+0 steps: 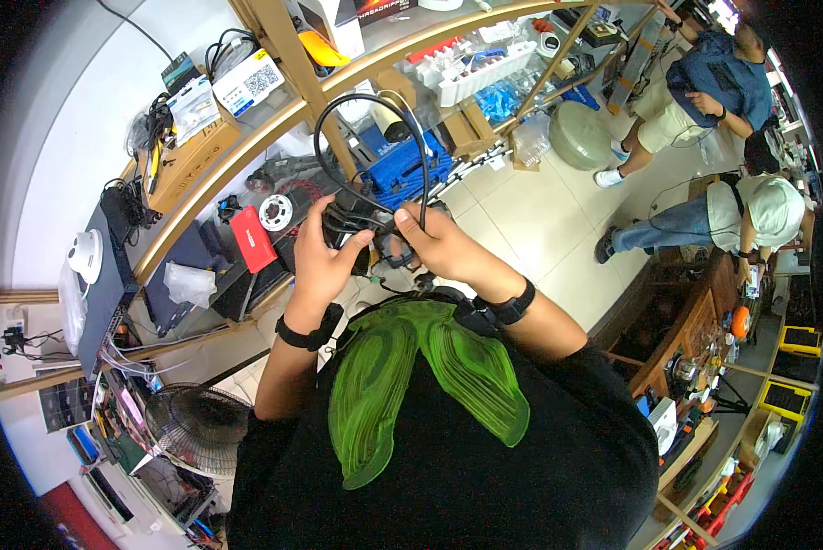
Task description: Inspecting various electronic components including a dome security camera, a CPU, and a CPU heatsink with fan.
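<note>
A black cable [427,151] rises in a large loop above my two hands, with several shorter turns bunched between them. My right hand [437,246] pinches the cable between thumb and fingers where one side of the loop comes down. On the other side, my left hand [320,257] is curled round the bunched turns, its thumb and forefinger showing; the other fingers are mostly hidden. Both hands are held up in front of my chest, away from the shelves. A black band is on each wrist.
Ahead stands a wooden-framed shelf [366,73] with boxes, a white parts tray [485,75] and blue bundles [411,174]. A red box [252,240] lies at left, above a standing fan [196,426]. Two people [718,82] are at the right, near a round grey-green stool [581,133].
</note>
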Demonstrator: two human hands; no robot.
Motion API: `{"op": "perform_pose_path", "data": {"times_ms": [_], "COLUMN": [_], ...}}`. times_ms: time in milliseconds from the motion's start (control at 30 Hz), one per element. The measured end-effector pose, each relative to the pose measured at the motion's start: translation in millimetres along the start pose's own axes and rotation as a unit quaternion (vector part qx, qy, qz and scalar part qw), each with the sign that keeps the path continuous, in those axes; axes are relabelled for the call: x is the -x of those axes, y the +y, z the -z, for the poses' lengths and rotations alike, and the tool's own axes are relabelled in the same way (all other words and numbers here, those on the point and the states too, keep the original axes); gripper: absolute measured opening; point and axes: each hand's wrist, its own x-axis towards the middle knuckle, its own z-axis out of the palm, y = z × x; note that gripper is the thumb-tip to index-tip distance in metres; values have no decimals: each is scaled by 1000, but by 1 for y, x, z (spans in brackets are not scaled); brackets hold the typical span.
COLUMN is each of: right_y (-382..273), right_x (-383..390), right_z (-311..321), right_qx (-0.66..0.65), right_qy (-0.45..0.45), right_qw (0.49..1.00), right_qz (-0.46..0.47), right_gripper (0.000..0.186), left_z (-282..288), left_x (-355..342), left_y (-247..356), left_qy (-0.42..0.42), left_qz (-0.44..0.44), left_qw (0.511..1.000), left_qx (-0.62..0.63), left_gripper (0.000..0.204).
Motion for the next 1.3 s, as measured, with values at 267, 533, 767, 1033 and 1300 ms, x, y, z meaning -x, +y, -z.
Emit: {"op": "perform_pose_path", "data": {"times_ms": [267,533,767,1033,1300], "right_y": [10,31,31,49,69], "right_x": [-22,-26,-26,-38,-55], "right_z": [6,5,-15,-14,-23], "right_qx": [-138,-54,-148,-233,-193], "right_qy": [-68,-33,3,-89,-194], "right_qw": [988,998,989,966,956], "right_qz": [7,-17,-4,-68,-104], "right_gripper": [44,47,25,33,34], "left_z": [-1,7,4,-28,-38], "left_x": [5,2,15,46,78], "left_y": [-6,1,-9,-17,-41], "left_qy": [46,66,127,132,222], "left_qz": [92,232,130,178,190], "left_qw": [974,866,940,828,833], "left_qx": [200,439,288,515,470], "left_gripper": [52,39,48,51,33]}}
